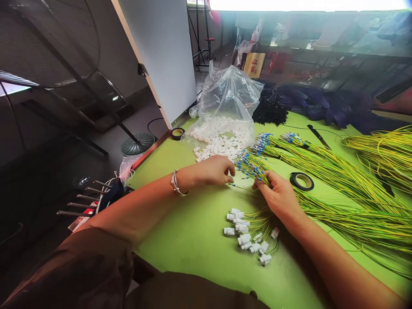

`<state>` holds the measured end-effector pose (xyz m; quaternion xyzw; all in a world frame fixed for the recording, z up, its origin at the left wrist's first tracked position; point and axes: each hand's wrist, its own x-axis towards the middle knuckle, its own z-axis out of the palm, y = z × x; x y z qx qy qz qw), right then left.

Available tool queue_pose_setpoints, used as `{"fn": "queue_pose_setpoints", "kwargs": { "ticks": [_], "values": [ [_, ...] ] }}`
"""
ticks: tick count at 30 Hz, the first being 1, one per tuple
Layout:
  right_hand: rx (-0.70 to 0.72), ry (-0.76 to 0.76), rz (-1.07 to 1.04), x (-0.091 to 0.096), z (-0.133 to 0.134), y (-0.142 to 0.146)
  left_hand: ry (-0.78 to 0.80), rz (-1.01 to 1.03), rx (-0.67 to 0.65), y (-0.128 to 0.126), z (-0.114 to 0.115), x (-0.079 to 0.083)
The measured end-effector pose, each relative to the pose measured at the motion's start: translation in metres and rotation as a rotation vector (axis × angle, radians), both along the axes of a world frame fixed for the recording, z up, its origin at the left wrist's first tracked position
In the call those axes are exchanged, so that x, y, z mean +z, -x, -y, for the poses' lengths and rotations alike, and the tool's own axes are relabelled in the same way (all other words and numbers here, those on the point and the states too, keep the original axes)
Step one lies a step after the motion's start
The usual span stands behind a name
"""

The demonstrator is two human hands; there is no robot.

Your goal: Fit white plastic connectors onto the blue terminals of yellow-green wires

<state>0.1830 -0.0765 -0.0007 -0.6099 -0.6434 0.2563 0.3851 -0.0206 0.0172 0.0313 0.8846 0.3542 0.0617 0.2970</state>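
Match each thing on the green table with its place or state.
Things:
1. clear bag
2. left hand
3. right hand
4. wires fitted with white plugs

Places or states:
A. grips the blue-tipped bundle
B. pinches a single wire
C. lie nearest the person, below both hands
D. stands at the far side, white connectors spilling out

Pairs: 1-D, 2-B, 3-A, 4-C.

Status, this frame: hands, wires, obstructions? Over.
Left hand fingertips at one loose wire, grip unclear. Right hand clutching wire bundle below blue terminals. Tape roll beside right hand, not blocking.
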Motion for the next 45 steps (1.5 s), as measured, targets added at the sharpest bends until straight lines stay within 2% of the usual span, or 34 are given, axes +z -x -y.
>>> {"fn": "queue_pose_setpoints", "kwargs": {
  "ticks": [3,8,10,13,15,18,20,22,25,28,32,35,37,38,40,43,45],
  "values": [
    [0.008,0.013,0.046,-0.001,0.002,0.002,-0.072,-0.044,-0.069,-0.006,0.011,-0.01],
    [0.071,0.057,0.287,-0.013,0.004,0.003,-0.129,0.001,-0.031,-0.017,0.021,-0.019],
    [0.074,0.023,0.296,-0.017,0.004,0.002,-0.09,0.035,-0.041,-0.017,0.02,-0.016],
    [0.114,-0.097,0.16,-0.018,0.003,0.002,0.06,0.112,-0.066,-0.009,0.008,-0.006],
    [0.129,-0.119,0.022,-0.015,0.002,0.002,0.118,0.205,0.034,0.0,-0.005,0.002],
    [0.091,0.021,-0.171,-0.007,0.001,0.002,0.018,0.332,0.353,0.01,-0.022,0.006],
    [0.04,0.117,-0.245,-0.001,0.002,0.002,-0.033,0.333,0.422,0.01,-0.026,0.001],
    [0.002,0.153,-0.305,0.004,0.003,0.003,-0.102,0.26,0.325,0.007,-0.025,-0.008],
    [-0.038,0.163,-0.377,0.008,0.005,0.004,-0.316,0.089,0.091,0.001,-0.021,-0.022],
    [-0.064,0.178,-0.401,0.009,0.005,0.006,-0.429,-0.001,-0.056,0.001,-0.021,-0.028],
    [-0.078,0.186,-0.411,0.008,0.003,0.005,-0.473,-0.061,-0.118,0.004,-0.024,-0.024],
    [-0.084,0.225,-0.413,0.007,0.002,0.004,-0.462,-0.033,-0.045,0.003,-0.021,-0.018],
    [-0.09,0.253,-0.421,0.007,0.003,0.003,-0.343,0.102,0.08,0.001,-0.017,-0.014],
    [-0.092,0.264,-0.429,0.008,0.003,0.003,-0.22,0.201,0.158,-0.001,-0.014,-0.012],
    [-0.095,0.28,-0.449,0.01,0.003,0.002,0.157,0.416,0.296,-0.006,-0.007,-0.008],
    [-0.089,0.305,-0.479,0.012,0.004,0.002,0.773,0.654,0.419,-0.013,0.005,-0.006],
    [-0.082,0.31,-0.482,0.011,0.004,0.001,1.018,0.726,0.458,-0.017,0.011,-0.008]
  ]
}}
